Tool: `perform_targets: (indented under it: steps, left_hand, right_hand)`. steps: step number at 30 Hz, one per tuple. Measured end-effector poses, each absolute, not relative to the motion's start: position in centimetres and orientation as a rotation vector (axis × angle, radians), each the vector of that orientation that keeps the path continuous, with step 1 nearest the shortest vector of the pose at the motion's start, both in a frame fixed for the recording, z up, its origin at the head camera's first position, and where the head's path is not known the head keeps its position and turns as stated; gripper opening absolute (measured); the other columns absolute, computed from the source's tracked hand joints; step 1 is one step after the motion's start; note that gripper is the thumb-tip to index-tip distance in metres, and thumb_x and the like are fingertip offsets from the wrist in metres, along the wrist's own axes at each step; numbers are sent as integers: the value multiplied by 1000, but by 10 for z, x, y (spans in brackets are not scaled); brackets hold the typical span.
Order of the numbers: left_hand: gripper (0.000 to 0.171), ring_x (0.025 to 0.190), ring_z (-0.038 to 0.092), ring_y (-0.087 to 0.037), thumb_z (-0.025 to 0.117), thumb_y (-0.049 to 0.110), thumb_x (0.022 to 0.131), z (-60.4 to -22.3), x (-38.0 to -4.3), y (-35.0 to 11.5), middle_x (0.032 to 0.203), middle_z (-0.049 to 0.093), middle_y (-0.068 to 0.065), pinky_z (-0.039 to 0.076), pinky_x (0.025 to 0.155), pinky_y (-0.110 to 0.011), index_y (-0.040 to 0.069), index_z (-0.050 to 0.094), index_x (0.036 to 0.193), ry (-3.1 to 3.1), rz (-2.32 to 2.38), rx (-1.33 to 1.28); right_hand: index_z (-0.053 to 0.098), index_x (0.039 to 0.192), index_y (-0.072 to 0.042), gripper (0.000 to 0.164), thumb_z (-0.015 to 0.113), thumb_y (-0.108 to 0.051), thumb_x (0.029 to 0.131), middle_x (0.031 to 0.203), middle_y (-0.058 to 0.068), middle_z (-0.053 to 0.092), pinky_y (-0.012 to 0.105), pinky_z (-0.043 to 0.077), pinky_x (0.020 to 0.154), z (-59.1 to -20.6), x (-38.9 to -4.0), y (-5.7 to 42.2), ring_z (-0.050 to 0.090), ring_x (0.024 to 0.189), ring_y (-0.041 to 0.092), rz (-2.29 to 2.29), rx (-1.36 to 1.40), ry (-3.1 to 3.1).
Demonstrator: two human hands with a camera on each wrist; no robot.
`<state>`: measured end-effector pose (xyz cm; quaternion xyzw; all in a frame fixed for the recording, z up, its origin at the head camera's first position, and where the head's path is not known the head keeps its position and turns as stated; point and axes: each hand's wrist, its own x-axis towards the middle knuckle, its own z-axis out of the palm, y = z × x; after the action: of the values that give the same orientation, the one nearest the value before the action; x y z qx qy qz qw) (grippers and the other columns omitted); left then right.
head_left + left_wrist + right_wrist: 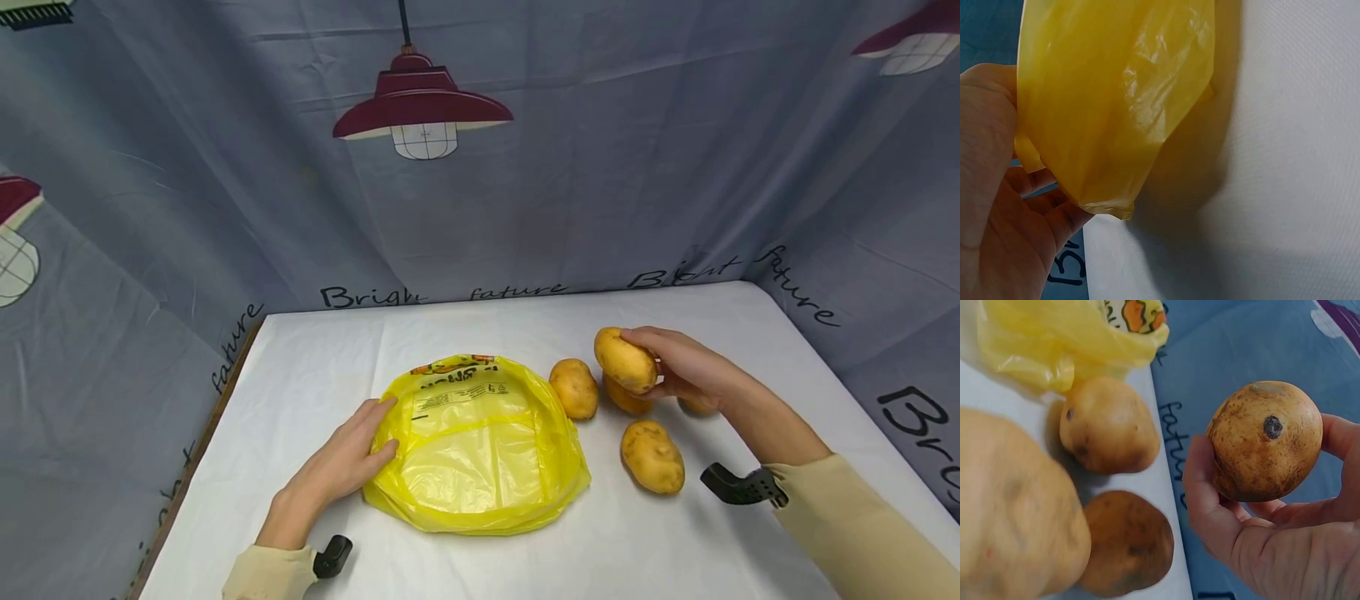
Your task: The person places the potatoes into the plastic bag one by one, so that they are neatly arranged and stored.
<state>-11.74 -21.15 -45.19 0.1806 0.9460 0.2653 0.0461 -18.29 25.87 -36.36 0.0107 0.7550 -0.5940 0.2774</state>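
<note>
A yellow plastic bag [472,467] with a wide-open mouth stands on the white-covered table. At its left side my left hand [341,454] holds the rim, thumb toward the mouth; in the left wrist view, fingers [1063,215] lie against the yellow plastic. My right hand [678,367] grips a potato [626,360] above the table, right of the bag. The right wrist view shows this potato [1266,440] between thumb and fingers, a dark spot on its skin. Beneath it lies another potato [628,400], partly covered.
One potato [573,388] lies close against the bag's right side. Nearer the front is another potato [652,457]; one more potato [696,407] is mostly hidden behind the right wrist. A grey-blue curtain [600,183] with printed lamps and lettering borders the table [315,350].
</note>
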Motion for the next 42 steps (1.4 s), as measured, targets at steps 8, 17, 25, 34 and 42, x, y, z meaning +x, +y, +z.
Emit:
perform_targets:
  steps: [8,17,25,34,42]
  left_hand:
    - [64,133,48,-28,64,23,97,-452,-118,-212,147,47,-11,38,111,-49,2,41,152,2896,814,565]
    - [63,134,48,-28,64,23,97,-451,-118,-211,147,47,-10,38,111,-49,3,41,152,2896,812,569]
    - [64,133,48,-27,64,24,97,-450,-118,-209,147,47,-10,38,111,-49,4,41,152,2894,810,560]
    - [63,133,48,-27,63,25,97,-450,-118,-209,147,47,-9,38,111,-48,4,41,153,2894,809,564]
    - [63,132,49,-27,64,25,97,-449,-117,-209,147,47,-9,38,111,-48,5,41,152,2906,803,573]
  right_hand:
    - [28,150,5,74,49,-49,103,133,24,44,40,57,85,-359,-183,238,57,106,28,-1556,24,2034]
    - [34,148,4,72,51,-49,103,136,26,42,47,57,87,-360,-187,219,54,110,32,-1516,-9,2041]
    - [37,147,2,70,53,-49,102,136,25,45,48,56,88,-362,-190,203,54,112,34,-1473,-15,2065]
    - [44,141,1,66,54,-50,101,133,21,50,47,56,84,-364,-192,180,53,111,32,-1410,-64,2098]
    - [49,134,-4,60,57,-52,99,115,15,58,37,54,73,-364,-190,161,57,91,25,-1343,-95,2137]
